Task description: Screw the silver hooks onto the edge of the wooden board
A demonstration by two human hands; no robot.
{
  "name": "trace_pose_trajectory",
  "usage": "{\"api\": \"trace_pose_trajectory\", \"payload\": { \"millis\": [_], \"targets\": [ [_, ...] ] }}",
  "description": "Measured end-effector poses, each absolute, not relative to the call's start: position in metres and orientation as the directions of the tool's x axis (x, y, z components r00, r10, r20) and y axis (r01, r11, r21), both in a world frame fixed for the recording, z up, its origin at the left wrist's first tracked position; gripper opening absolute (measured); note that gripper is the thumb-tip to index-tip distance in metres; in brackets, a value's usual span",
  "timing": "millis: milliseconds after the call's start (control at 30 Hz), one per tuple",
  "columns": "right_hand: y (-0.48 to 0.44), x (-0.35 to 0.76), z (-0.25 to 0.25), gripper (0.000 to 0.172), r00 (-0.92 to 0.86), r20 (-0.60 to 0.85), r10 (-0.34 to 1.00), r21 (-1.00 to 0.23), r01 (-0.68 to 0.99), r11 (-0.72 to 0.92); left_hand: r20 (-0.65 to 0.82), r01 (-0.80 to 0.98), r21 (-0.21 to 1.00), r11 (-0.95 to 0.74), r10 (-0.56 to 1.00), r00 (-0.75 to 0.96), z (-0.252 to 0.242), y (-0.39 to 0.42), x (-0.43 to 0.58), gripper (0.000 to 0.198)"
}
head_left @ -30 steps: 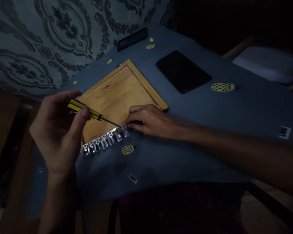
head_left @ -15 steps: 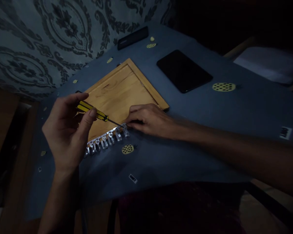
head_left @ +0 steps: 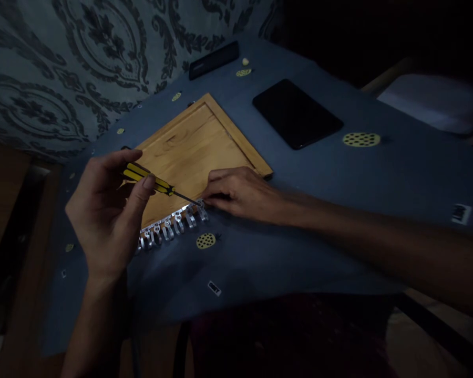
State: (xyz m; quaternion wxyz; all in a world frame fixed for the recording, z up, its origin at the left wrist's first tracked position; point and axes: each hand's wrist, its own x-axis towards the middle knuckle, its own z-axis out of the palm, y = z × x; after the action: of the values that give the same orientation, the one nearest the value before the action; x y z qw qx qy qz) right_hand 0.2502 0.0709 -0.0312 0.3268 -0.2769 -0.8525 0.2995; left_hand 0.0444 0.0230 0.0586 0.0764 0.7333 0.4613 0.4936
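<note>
A yellow-and-black screwdriver [head_left: 150, 180] is gripped between the thumb and fingers of my left hand [head_left: 106, 210]. Its tip meets the last metal hook on the right of a hook rail [head_left: 177, 223], which runs along the near edge of a framed wooden board [head_left: 197, 149]. My right hand [head_left: 240, 191] is closed at that same end of the rail, resting on the board's corner area. Whatever its fingertips pinch is hidden from me. Several silver hooks hang over the board's edge toward me.
The blue tablecloth [head_left: 260, 252] has a pineapple print. A black tablet-like slab [head_left: 297, 113] lies right of the board, and a dark oblong case [head_left: 215, 60] lies behind it by the patterned wall [head_left: 102, 42]. White cloth [head_left: 429, 102] shows at the far right.
Almost nothing differs. The screwdriver stays at the same hook, and my left hand has shifted very slightly to the left around its handle.
</note>
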Motion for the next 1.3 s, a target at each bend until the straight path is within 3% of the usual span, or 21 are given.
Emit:
{"api": "trace_pose_trajectory", "payload": {
  "millis": [333, 500, 733, 933, 1100, 1300],
  "targets": [
    [0.071, 0.250, -0.032, 0.015, -0.640, 0.379, 0.668, -0.696, 0.279, 0.662, 0.651, 0.656, 0.500, -0.565, 0.745, 0.146, 0.059, 0.023, 0.041, 0.037],
    [0.071, 0.250, -0.031, 0.017, -0.648, 0.360, 0.672, -0.702, 0.286, 0.652, 0.587, 0.648, 0.548, -0.530, 0.795, 0.154, 0.059, 0.022, 0.041, 0.038],
    [0.071, 0.250, -0.029, 0.014, -0.645, 0.348, 0.680, -0.705, 0.299, 0.644, 0.621, 0.815, 0.351, -0.461, 0.766, 0.165, 0.061, 0.020, 0.041, 0.026],
    [0.071, 0.250, -0.028, 0.014, -0.648, 0.346, 0.679, -0.684, 0.321, 0.655, 0.595, 0.776, 0.428, -0.463, 0.791, 0.143, 0.066, 0.022, 0.045, 0.022],
    [0.071, 0.249, -0.031, 0.016, -0.647, 0.350, 0.678, -0.690, 0.311, 0.653, 0.491, 0.716, 0.539, -0.444, 0.856, 0.161, 0.079, 0.023, 0.043, 0.029],
    [0.073, 0.249, -0.033, 0.015, -0.650, 0.373, 0.663, -0.674, 0.301, 0.674, 0.475, 0.788, 0.448, -0.422, 0.859, 0.191, 0.078, 0.025, 0.038, 0.020]
  ]
}}
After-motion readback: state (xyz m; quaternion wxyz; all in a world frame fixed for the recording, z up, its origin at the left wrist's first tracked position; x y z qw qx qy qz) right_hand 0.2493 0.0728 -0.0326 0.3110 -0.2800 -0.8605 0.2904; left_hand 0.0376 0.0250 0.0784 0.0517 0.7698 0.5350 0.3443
